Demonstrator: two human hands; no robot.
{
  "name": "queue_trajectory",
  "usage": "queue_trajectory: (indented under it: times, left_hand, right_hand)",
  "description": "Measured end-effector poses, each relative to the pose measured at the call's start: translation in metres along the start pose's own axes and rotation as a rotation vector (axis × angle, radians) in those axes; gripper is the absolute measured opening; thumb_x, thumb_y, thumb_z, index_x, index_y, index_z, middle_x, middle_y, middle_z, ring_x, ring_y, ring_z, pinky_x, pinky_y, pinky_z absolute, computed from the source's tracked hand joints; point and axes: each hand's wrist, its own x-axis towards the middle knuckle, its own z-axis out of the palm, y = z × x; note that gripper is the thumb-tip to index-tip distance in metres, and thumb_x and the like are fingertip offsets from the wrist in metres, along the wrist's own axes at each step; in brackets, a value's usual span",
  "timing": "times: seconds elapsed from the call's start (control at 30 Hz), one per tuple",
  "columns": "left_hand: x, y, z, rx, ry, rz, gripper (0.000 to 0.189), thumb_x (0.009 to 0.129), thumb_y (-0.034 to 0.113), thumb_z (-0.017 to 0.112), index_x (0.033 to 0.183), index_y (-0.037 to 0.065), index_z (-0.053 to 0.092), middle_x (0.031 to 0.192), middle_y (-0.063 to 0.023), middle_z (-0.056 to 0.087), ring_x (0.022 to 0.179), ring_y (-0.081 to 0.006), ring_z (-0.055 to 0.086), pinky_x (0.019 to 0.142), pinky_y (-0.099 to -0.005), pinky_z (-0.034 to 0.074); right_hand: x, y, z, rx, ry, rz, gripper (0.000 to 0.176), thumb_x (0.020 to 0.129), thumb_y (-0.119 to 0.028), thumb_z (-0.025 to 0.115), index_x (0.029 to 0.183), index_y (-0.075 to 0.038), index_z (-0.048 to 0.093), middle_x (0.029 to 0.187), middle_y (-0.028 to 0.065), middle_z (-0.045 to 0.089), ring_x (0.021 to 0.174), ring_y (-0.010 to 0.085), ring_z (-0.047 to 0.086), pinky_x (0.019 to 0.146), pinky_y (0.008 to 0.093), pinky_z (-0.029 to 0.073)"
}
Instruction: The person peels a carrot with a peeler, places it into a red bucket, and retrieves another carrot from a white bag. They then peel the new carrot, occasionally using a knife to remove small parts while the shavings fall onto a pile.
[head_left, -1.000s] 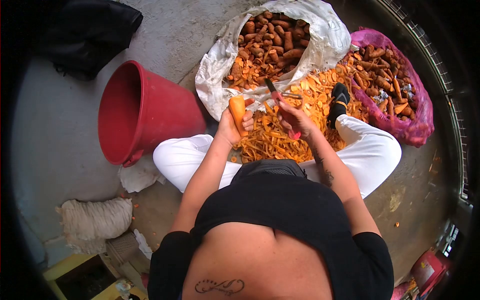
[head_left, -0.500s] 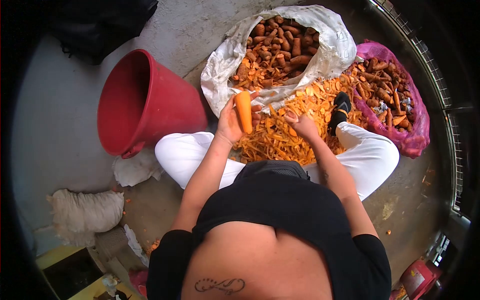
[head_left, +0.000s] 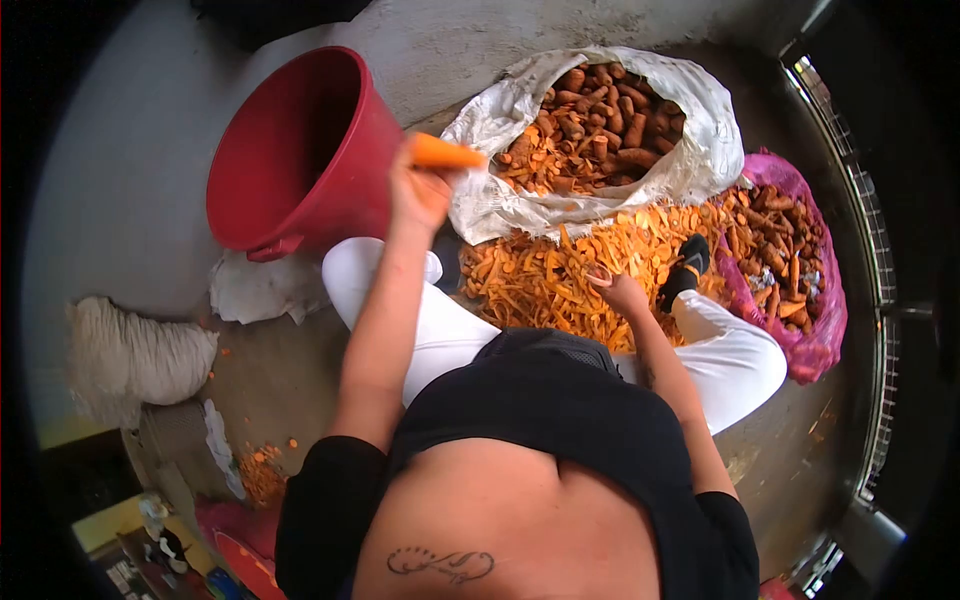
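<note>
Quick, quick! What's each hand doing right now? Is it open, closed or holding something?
Left hand: closed, holding a carrot.
Right hand: by the peelings; can't tell if it's open, closed or holding anything.

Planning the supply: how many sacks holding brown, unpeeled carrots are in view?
2: the white sack ahead of the person, and the pink mesh sack to its right. Others may be hidden beyond the dark edges.
</note>
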Motion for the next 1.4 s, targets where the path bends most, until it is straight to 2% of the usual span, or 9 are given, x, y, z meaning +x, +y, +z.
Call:
queue_trajectory:
  times: [0.23, 0.37, 0.57, 0.67, 0.83, 1.0, 1.13, 1.23, 1.4]
  left_hand:
    - [0.005, 0.116, 0.062, -0.039, 0.225, 0.75, 0.065, 0.089, 0.036, 0.062, 0.125, -0.008, 0.03, 0.134, -0.0227, 0.034, 0.125, -0.0412, 0.038, 0.104, -0.0549, 0.038]
    - [-0.01, 0.104, 0.066, -0.234, 0.055, 0.44, 0.039, 0.091, 0.025, 0.057, 0.106, -0.006, 0.037, 0.136, -0.0358, 0.025, 0.133, -0.0479, 0.024, 0.109, -0.0575, 0.029]
    - [0.018, 0.066, 0.047, 0.254, -0.095, -0.013, 0.021, 0.091, 0.025, 0.056, 0.095, 0.005, 0.051, 0.116, -0.0199, 0.057, 0.111, -0.0324, 0.055, 0.096, -0.0427, 0.045]
    - [0.036, 0.046, 0.053, 0.455, -0.124, -0.044, 0.021, 0.091, 0.026, 0.056, 0.099, 0.007, 0.052, 0.108, -0.0162, 0.061, 0.099, -0.0283, 0.062, 0.086, -0.0382, 0.051]
    - [0.079, 0.013, 0.044, 0.791, -0.149, 0.0, 0.027, 0.09, 0.03, 0.059, 0.102, 0.007, 0.054, 0.103, -0.0123, 0.064, 0.089, -0.0221, 0.065, 0.077, -0.0336, 0.052]
    - [0.113, -0.025, 0.009, 1.144, -0.018, -0.208, 0.028, 0.092, 0.033, 0.054, 0.105, 0.007, 0.056, 0.096, -0.0057, 0.063, 0.082, -0.0144, 0.063, 0.07, -0.0272, 0.05]
    - [0.124, -0.042, 0.026, 1.395, -0.286, -0.068, 0.034, 0.092, 0.037, 0.055, 0.107, 0.006, 0.056, 0.092, -0.0035, 0.062, 0.08, -0.011, 0.06, 0.069, -0.0274, 0.047]
    - [0.135, -0.051, 0.019, 1.71, -0.396, 0.068, 0.037, 0.092, 0.038, 0.055, 0.104, 0.004, 0.056, 0.088, -0.0059, 0.062, 0.079, -0.012, 0.06, 0.069, -0.029, 0.047]
    - [0.138, -0.048, 0.014, 2.176, -0.325, 0.032, 0.041, 0.091, 0.04, 0.052, 0.11, 0.003, 0.055, 0.103, -0.0204, 0.062, 0.095, -0.0366, 0.06, 0.081, -0.0436, 0.047]
  right_hand:
    - [0.009, 0.021, 0.016, -0.04, 0.076, -0.025, 0.068, 0.077, -0.065, 0.055, 0.079, 0.002, 0.068, 0.072, 0.0247, 0.063, 0.072, 0.0389, 0.064, 0.065, 0.0455, 0.049]
    - [0.008, 0.014, 0.014, -0.062, 0.092, 0.052, 0.069, 0.077, -0.067, 0.055, 0.075, 0.001, 0.068, 0.07, 0.0243, 0.063, 0.072, 0.0388, 0.064, 0.065, 0.0451, 0.05]
    - [-0.009, -0.022, -0.012, 0.003, 0.299, -0.056, 0.047, 0.086, -0.05, 0.056, 0.092, -0.005, 0.065, 0.078, 0.0201, 0.065, 0.075, 0.0384, 0.063, 0.064, 0.0445, 0.049]
    - [-0.011, -0.031, -0.019, 0.193, 0.574, -0.181, 0.037, 0.083, -0.041, 0.064, 0.096, -0.007, 0.061, 0.076, 0.0184, 0.065, 0.073, 0.0382, 0.062, 0.062, 0.0444, 0.048]
    - [0.021, -0.001, -0.002, -0.177, 0.377, -0.123, 0.037, 0.082, -0.043, 0.063, 0.087, -0.007, 0.061, 0.073, 0.0176, 0.064, 0.069, 0.0363, 0.063, 0.061, 0.0448, 0.049]
    - [0.038, 0.02, 0.01, -0.369, 0.28, -0.164, 0.028, 0.081, -0.038, 0.062, 0.081, -0.009, 0.06, 0.072, 0.0151, 0.064, 0.068, 0.0344, 0.064, 0.06, 0.0456, 0.05]
    - [0.055, 0.031, 0.015, -0.452, 0.192, -0.207, 0.027, 0.083, -0.035, 0.059, 0.087, -0.008, 0.06, 0.084, 0.0159, 0.062, 0.073, 0.0352, 0.064, 0.063, 0.0454, 0.051]
    - [0.061, 0.031, 0.013, -0.456, 0.13, -0.179, 0.029, 0.084, -0.037, 0.057, 0.089, -0.009, 0.061, 0.093, 0.0161, 0.059, 0.074, 0.0363, 0.064, 0.063, 0.0453, 0.052]
    - [0.068, 0.001, -0.016, -0.364, 0.197, -0.101, 0.026, 0.081, -0.034, 0.062, 0.088, -0.009, 0.06, 0.091, 0.0142, 0.059, 0.073, 0.0342, 0.063, 0.061, 0.044, 0.051]
